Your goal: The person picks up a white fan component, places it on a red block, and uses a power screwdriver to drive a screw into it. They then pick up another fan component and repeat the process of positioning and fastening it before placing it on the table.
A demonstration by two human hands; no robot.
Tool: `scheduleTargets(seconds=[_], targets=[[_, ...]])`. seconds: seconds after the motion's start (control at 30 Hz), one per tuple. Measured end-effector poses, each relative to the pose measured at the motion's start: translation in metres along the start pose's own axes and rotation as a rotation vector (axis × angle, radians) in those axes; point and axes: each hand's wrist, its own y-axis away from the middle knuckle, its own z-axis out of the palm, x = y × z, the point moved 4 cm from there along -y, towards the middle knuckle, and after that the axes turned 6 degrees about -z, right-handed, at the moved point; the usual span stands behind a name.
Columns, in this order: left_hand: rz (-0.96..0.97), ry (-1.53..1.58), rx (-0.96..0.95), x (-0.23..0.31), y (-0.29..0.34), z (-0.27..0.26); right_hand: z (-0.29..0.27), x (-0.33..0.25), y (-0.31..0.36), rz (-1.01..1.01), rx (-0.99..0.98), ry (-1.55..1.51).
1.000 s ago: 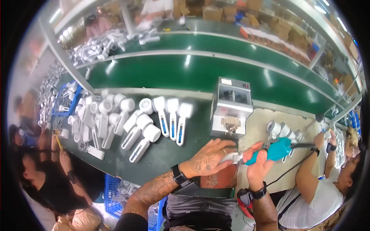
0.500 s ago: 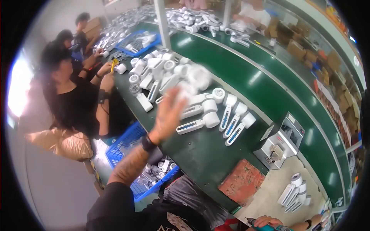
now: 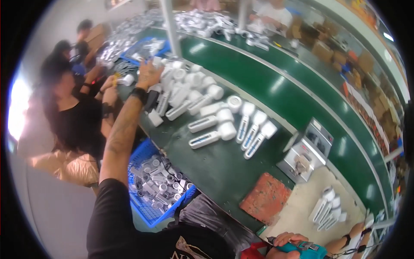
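Observation:
My left arm stretches over the bench to the far end of a pile of white handheld fans (image 3: 179,86), each with a round head and a slim handle. There my left hand (image 3: 148,74) is open, fingers apart, touching or just above the nearest pieces. Several fans with blue strips on the handle lie in a row (image 3: 255,131), and two others (image 3: 209,138) point the opposite way. At the lower right edge my right hand (image 3: 286,238) is closed on a teal electric screwdriver (image 3: 308,250). Its wrist is out of the picture.
A silver boxy machine (image 3: 304,153) stands beside a worn red mat (image 3: 266,198). Finished-looking fans (image 3: 328,209) lie beyond. Below the bench edge is a blue basket (image 3: 151,220) of parts. People work at left; a neighbour's banded arms (image 3: 355,233) show at right.
My left hand has moved from mid-pile to the far left end. The blurred white fan near it before now lies still among the others. The view has shifted slightly.

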Motion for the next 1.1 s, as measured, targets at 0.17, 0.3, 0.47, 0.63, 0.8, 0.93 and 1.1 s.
scheduleTargets(seconds=[0.17,0.3,0.47,0.63,0.8,0.93,1.1], targets=[[0.497,0.816,0.112,0.22,0.088,-0.152,-0.05,0.028,0.02,0.31,0.233,-0.416],[0.683,1.203,-0.654,0.379,0.222,-0.216,-0.024,0.01,-0.013,0.152,-0.011,-0.045],[1.012,1.153,-0.762,0.553,0.358,-0.196,-0.032,-0.005,-0.007,0.126,-0.008,0.067],[0.965,0.846,-0.868,0.618,0.402,-0.165,-0.041,-0.016,0.006,0.129,0.047,0.125],[0.808,1.013,-0.96,0.606,0.408,-0.147,-0.05,-0.012,0.004,0.121,0.074,0.147],[0.83,1.085,-1.002,0.552,0.37,-0.175,-0.057,-0.002,-0.008,0.091,0.087,0.189],[0.797,1.221,-0.984,0.458,0.328,-0.187,-0.04,0.004,-0.033,0.062,0.062,0.177]])
